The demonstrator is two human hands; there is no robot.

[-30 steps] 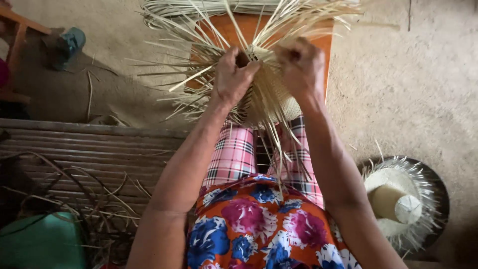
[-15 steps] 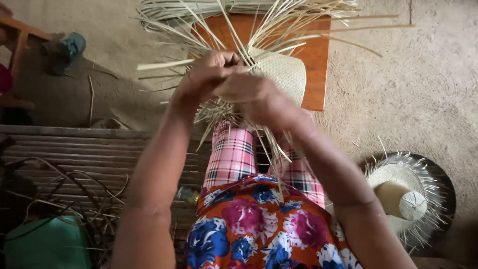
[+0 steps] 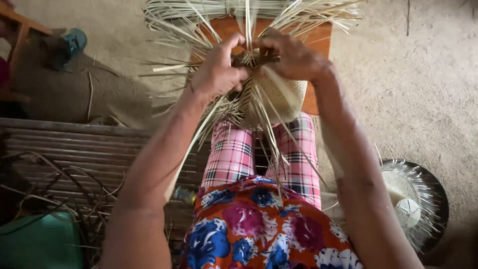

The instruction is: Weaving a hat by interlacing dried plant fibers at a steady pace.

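Head view: left hand and right hand both pinch straw strips at the top of a half-woven hat, held over the knees, above the orange stool. Finished hat on the floor, right.

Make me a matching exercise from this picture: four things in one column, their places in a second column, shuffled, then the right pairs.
Things:
1. woven straw piece
2. orange stool
3. green container
4. blue object

Places:
A. bottom left corner
B. held in the left hand and right hand, over the lap
C. on the floor at upper left
D. under the loose straw strips, beyond the hands

Pairs: 1-B, 2-D, 3-A, 4-C
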